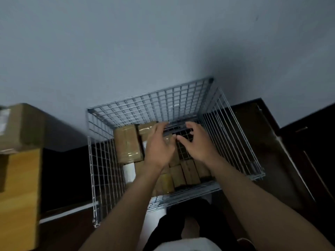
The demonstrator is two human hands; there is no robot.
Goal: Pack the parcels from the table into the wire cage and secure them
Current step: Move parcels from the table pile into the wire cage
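Note:
A wire cage stands on the floor against the wall, open at the top. Several brown taped parcels lie inside; the largest parcel sits at the left, smaller ones fill the near side, and a white roll lies beside them. Both my arms reach down into the cage. My left hand hovers over a tape-wrapped parcel in the middle, fingers spread. My right hand is just to its right, fingers apart, over a dark gap at the cage's back right. Neither hand visibly grips anything.
At the left edge, a wooden table carries a big cardboard box. Dark wooden furniture stands to the right of the cage. My legs are below, close to the cage's near side.

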